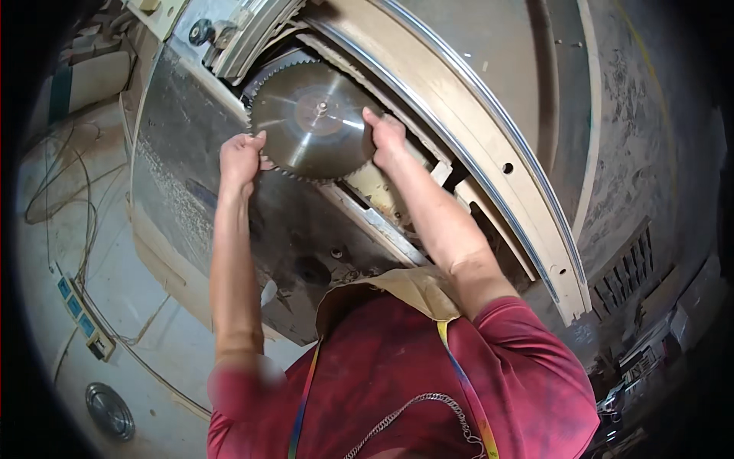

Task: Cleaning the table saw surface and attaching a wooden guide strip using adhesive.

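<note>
A large round saw blade (298, 138) with a toothed rim lies face-up to me over the long opening in a saw table. At its hub a small metal stub (322, 108) shows; I cannot tell whether the blade sits on a shaft. My left hand (243, 159) pinches the blade's lower left rim, thumb up and fingers curled. On the opposite side, my right hand (387, 138) grips the right rim with the thumb on the face and the other fingers hidden behind. Below the blade, part of the cream-coloured inner housing (376, 191) is visible.
A long sliding rail (482, 130) runs past the opening on the right. The dark, dusty table top (191, 161) spreads to the left, with a fence and black knob (201, 31) at the far end. A power strip (82, 317) and cables lie on the floor.
</note>
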A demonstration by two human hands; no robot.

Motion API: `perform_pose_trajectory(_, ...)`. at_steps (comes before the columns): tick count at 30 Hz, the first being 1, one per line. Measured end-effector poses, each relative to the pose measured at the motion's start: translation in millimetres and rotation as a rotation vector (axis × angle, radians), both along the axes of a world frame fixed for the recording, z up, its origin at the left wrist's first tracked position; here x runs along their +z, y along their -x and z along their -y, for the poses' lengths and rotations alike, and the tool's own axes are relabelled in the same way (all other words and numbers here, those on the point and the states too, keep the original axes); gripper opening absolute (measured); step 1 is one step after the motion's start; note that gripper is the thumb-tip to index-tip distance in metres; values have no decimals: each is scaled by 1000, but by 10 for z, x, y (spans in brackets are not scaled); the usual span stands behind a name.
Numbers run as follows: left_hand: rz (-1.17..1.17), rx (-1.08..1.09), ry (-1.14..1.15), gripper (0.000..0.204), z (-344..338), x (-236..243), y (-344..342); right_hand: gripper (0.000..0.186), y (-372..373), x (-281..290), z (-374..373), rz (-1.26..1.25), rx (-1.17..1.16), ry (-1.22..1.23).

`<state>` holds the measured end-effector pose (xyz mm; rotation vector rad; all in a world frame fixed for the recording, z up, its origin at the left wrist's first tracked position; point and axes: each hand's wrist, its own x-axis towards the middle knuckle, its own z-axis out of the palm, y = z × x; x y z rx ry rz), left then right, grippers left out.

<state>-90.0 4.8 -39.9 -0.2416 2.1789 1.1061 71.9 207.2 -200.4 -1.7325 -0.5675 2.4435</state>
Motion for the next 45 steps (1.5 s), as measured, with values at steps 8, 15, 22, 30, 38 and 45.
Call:
perform_pose_trajectory(8, 27, 35, -39, 32, -61, 138, -101, 28, -122, -130, 37, -25, 23, -30)
perform_pose_trajectory(15, 48, 43, -188, 28, 250, -65, -52, 23, -145, 65, 56, -116, 6, 55)
perform_pose_trajectory(22, -20, 31, -188, 26, 173, -74, 11, 27, -151, -6, 14, -193, 10, -5)
perform_pose_trajectory(30, -298, -368, 538, 31, -285, 409, 226, 37, -143, -34, -1, -51, 60, 45)
perform_pose_trajectory(38, -578, -669, 858, 37, -600, 100, 646, 45, -105, 7, 99, -35, 102, 15)
perform_pose_trajectory(45, -300, -660, 893, 37, -775, 166, 795, 31, -97, -159, 134, 6, 4, 14)
